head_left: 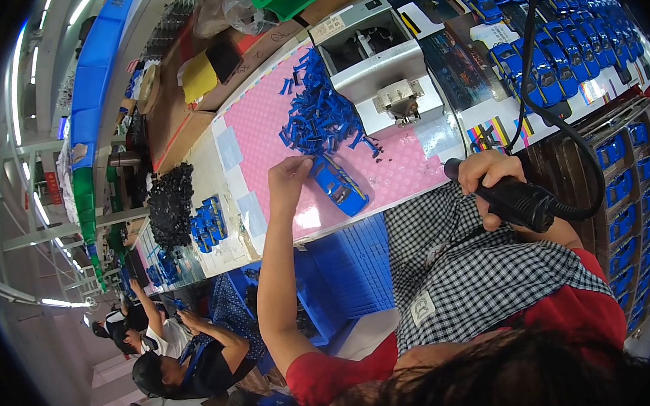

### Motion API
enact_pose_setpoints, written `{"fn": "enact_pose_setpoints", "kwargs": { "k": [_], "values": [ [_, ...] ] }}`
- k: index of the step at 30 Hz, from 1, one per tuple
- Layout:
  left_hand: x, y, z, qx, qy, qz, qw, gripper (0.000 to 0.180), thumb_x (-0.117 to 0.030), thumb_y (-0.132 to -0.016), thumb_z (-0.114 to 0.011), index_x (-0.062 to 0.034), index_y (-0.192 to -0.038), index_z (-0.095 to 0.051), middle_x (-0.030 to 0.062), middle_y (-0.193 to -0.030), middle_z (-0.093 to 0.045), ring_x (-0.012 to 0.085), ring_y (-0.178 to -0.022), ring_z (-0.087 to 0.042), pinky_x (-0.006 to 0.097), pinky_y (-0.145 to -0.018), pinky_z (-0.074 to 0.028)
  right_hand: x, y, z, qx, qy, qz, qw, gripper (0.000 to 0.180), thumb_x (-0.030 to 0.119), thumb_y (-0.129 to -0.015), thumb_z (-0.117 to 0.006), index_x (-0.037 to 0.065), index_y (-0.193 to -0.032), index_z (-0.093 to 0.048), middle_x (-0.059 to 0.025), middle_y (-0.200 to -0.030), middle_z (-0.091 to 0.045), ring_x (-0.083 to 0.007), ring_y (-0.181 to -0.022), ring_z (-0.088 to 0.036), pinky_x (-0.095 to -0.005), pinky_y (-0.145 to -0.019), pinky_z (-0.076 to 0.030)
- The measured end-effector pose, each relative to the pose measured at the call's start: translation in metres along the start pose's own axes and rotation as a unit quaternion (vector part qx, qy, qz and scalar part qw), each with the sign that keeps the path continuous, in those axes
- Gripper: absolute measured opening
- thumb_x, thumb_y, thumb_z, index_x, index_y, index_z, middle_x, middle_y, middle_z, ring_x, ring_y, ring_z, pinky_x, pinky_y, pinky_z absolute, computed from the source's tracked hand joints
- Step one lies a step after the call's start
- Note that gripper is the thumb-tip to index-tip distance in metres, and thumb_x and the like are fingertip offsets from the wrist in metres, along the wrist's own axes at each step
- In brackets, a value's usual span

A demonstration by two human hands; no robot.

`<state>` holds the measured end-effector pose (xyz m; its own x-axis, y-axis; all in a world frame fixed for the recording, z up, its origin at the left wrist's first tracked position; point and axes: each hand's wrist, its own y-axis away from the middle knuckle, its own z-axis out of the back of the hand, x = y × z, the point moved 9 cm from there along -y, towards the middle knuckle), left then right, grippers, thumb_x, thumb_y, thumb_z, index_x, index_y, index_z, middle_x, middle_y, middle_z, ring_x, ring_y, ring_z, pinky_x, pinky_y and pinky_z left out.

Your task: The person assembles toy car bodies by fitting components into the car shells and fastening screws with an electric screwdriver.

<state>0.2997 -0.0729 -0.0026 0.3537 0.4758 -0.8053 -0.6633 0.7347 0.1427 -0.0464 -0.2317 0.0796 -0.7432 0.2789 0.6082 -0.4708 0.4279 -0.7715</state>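
A blue toy car (339,188) lies on the pink textured mat (257,129), close to the table's front edge. My left hand (291,181) is at the car's far end, thumb and fingers pinched together; what sits between the fingertips is too small to make out. Just beyond is a heap of small blue plastic parts (316,114). On the right, my right hand (491,174) is wrapped round a black corded electric screwdriver (518,204), held near my checked apron, away from the car.
Behind the mat stands a grey metal machine (376,66). Rows of blue toy cars (554,62) fill the far right, above a rack (621,185) holding more. A black cable (526,64) hangs down on the right. Left are black parts (170,205) and co-workers (193,352).
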Motion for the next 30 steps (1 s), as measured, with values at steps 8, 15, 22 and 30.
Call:
{"fn": "enact_pose_setpoints", "kwargs": {
  "k": [8, 15, 22, 30],
  "values": [
    [-0.015, 0.025, -0.020, -0.002, -0.006, -0.002, 1.000, 0.014, -0.008, -0.081, -0.064, 0.0012, -0.092, -0.068, 0.0084, -0.084, -0.065, 0.0159, -0.073, -0.061, 0.027, -0.065, -0.047, -0.003, -0.010, -0.009, 0.015, 0.004, -0.040, 0.999, 0.055, 0.034, -0.071, -0.077, 0.008, -0.103, -0.042, -0.0098, -0.079, -0.056, -0.0212, -0.071, -0.057, -0.0336, -0.066, -0.048],
    [-0.028, 0.043, -0.023, -0.071, -0.011, -0.055, 0.996, 0.011, -0.005, -0.080, -0.062, 0.0013, -0.089, -0.067, 0.0100, -0.085, -0.061, 0.0184, -0.074, -0.061, 0.028, -0.065, -0.047, -0.035, -0.032, -0.034, 0.061, -0.007, -0.108, 0.992, 0.054, 0.035, -0.073, -0.075, 0.007, -0.103, -0.041, -0.0104, -0.080, -0.053, -0.0179, -0.067, -0.053, -0.0292, -0.059, -0.046],
    [-0.036, 0.055, -0.022, -0.099, 0.020, -0.070, 0.992, 0.013, -0.009, -0.083, -0.063, -0.0004, -0.093, -0.066, 0.0058, -0.089, -0.060, 0.0139, -0.076, -0.058, 0.025, -0.065, -0.046, -0.039, -0.059, -0.061, -0.014, -0.092, -0.070, 0.993, 0.056, 0.051, -0.077, -0.067, 0.009, -0.097, -0.035, -0.0088, -0.074, -0.047, -0.0157, -0.056, -0.048, -0.0285, -0.051, -0.045],
    [-0.074, 0.103, -0.013, -0.226, 0.050, -0.142, 0.963, 0.014, -0.005, -0.083, -0.061, -0.0028, -0.096, -0.064, 0.0094, -0.098, -0.058, 0.0194, -0.091, -0.057, 0.028, -0.068, -0.046, -0.082, -0.046, -0.066, -0.013, -0.049, -0.102, 0.993, 0.057, 0.052, -0.077, -0.067, 0.009, -0.098, -0.036, -0.0082, -0.073, -0.047, -0.0155, -0.056, -0.048, -0.0284, -0.054, -0.046]
  ]
}}
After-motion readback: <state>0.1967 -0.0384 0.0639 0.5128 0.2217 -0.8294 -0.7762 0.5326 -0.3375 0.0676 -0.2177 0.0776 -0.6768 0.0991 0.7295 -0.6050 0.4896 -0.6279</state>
